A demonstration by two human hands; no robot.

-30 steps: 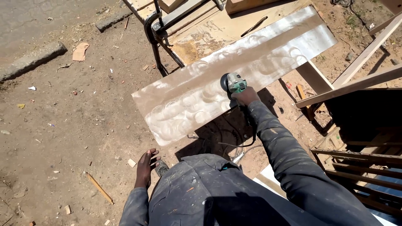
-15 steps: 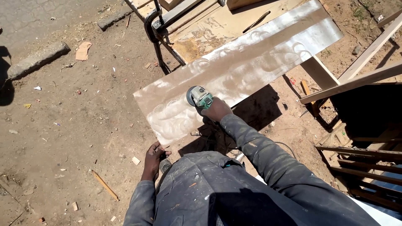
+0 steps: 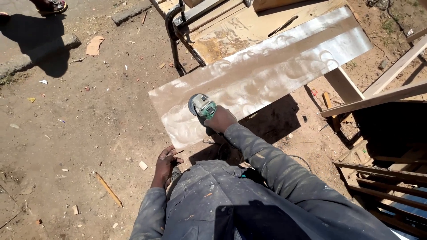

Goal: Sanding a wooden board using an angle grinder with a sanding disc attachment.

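Presently the right hand [image 3: 221,119] is wrapped tight around the green angle grinder [image 3: 201,106], its disc on the sanded board [image 3: 267,71] near its left end; the left hand [image 3: 165,162] hangs loosely open, empty.

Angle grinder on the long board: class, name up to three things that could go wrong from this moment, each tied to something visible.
1. Only the right hand holds the angle grinder; the left hand hangs free, so a kick may twist it loose.
2. The board overhangs its support near the grinder and could tip or flex.
3. The cable trails by the person's legs and could snag.
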